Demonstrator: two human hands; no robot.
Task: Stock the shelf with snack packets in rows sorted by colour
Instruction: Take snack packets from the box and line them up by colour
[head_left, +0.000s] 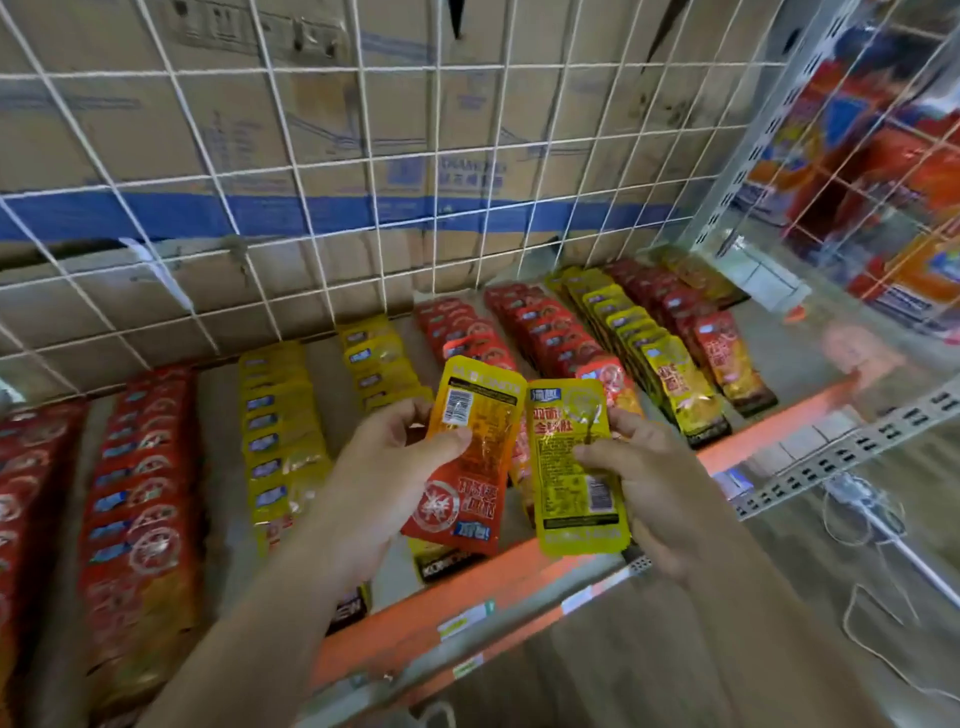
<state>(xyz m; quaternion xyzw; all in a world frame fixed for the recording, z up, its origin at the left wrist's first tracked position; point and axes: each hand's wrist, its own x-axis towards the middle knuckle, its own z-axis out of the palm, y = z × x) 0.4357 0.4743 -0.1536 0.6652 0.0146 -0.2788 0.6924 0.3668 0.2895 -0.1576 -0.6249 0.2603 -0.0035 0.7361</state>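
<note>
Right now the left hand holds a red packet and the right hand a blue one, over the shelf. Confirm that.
Not quite: the head view shows the right hand holding a yellow packet, not a blue one. The left hand does hold a red packet over the shelf.

The red packet (457, 483) fades from orange-yellow at the top to red below and bears a white round emblem. The yellow packet (571, 467) shows red characters. The shelved rows are red (140, 493) or yellow (280, 441), and the blurred far-right row (696, 275) looks gold. The shelf edge (467, 597) is orange, and the cardboard (130, 135) is brown with a blue band.
</note>
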